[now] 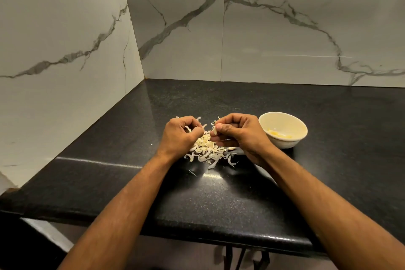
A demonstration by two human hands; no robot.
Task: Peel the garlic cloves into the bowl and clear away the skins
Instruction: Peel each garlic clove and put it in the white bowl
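The right hand [237, 136] pinches a pale garlic clove [215, 131] between its thumb and curled fingers, just above the pile of skins [208, 151]. The left hand [180, 136] is close beside it, its fingers curled in with a thin strip of skin [188, 128] caught between thumb and fingertips. Both hands hover over the skins, which lie heaped and scattered on the black counter [219, 193], with a few stray flakes nearer the front edge. Just right of the right hand stands a small cream bowl [283, 129], upright on the counter. Inside it, low against the near wall, lie a few yellowish peeled cloves [278, 134]; how many cannot be told. White marble-look wall panels [263, 39] rise behind and to the left.
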